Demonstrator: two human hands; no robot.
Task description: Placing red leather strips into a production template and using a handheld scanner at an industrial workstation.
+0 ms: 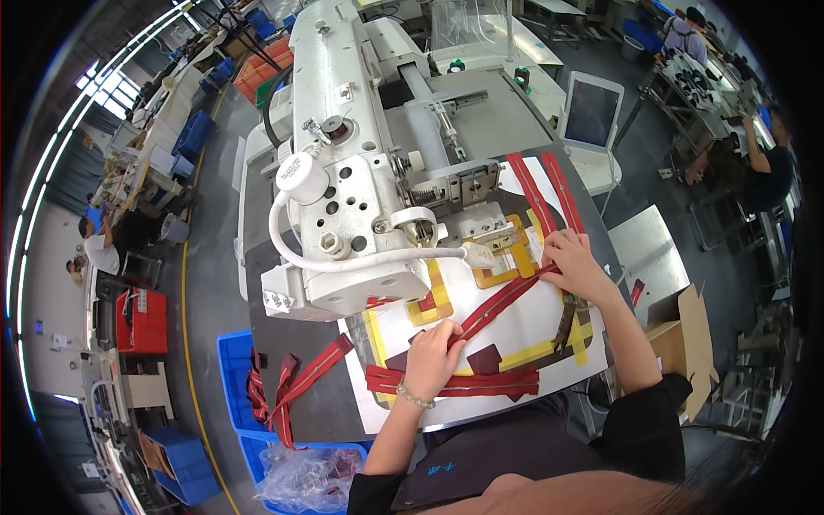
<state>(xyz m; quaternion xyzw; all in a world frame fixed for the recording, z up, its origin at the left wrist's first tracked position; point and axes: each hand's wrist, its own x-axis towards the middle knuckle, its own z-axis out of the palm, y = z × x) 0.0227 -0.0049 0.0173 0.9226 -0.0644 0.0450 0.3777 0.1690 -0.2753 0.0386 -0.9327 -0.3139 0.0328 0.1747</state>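
A dark red zipper (500, 306) runs slantwise between my two hands over a white sewing template (403, 333) edged with yellow tape. My left hand (432, 357), with a beaded bracelet at the wrist, pinches its lower left end. The upper right end is under the closed fingers of my right hand (575, 264). Just below my left hand, another red zipper (489, 384) lies across the template's front edge. Two more red zipper strips (534, 190) reach back beyond my right hand. Above the template stands the head of a white industrial sewing machine (352, 206).
Red zippers (313, 367) hang over the table's left edge beside a blue bin (232, 356). Plastic bags (309, 472) fill another blue bin below. An open cardboard box (691, 343) stands at the right. A screen (592, 112) rises behind. Other people work farther off on both sides.
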